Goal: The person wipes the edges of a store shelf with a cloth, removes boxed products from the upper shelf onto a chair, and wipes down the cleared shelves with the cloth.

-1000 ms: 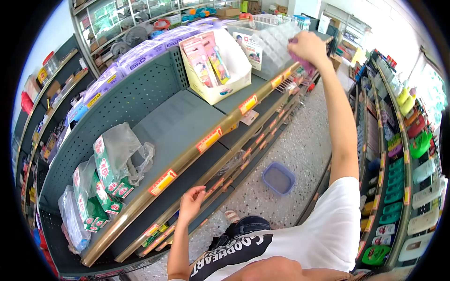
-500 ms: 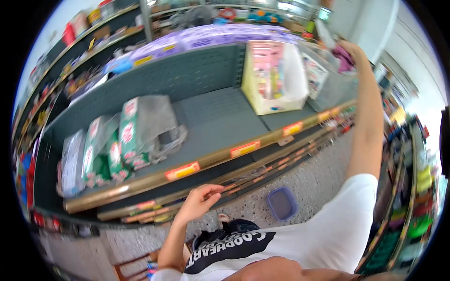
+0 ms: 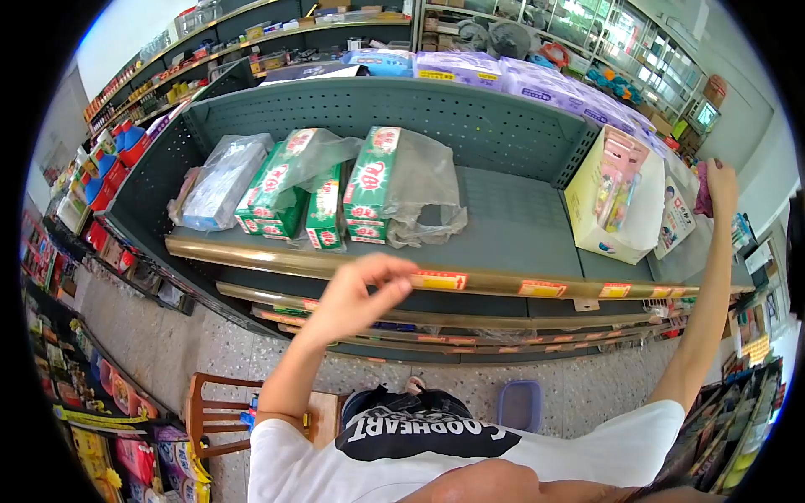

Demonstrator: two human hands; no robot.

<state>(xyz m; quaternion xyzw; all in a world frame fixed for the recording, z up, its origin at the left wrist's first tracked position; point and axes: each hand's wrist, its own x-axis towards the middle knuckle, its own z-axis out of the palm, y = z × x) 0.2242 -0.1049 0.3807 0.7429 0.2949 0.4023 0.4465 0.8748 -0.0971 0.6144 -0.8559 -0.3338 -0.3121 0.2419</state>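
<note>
My right hand (image 3: pixel 722 186) is stretched out to the far right end of the shelf, closed on a crumpled purple-red cloth (image 3: pixel 703 191). Below and beside it stands a clear plastic bag with a white printed pack (image 3: pixel 674 220), next to a pale yellow display box (image 3: pixel 616 197) holding pink packets. My left hand (image 3: pixel 360 295) hovers in front of the shelf's gold front edge (image 3: pixel 251 257), thumb and fingers apart, holding nothing. Behind it, green-and-white boxes (image 3: pixel 369 180) stand partly in grey plastic bags (image 3: pixel 428 193). A plastic-wrapped pale pack (image 3: pixel 222 189) lies at their left.
The dark green metal shelf (image 3: pixel 511 222) has a perforated back panel and orange price labels (image 3: pixel 543 288). Purple packs (image 3: pixel 457 69) line the top behind it. On the floor are a purple basin (image 3: pixel 520 406) and a wooden chair (image 3: pixel 198 415). Stocked shelves stand on both sides.
My view has swung left, so the shelf appears shifted to the right and more level. My right hand still holds the cloth at the shelf's right end; my left hand appears higher, over the front edge.
</note>
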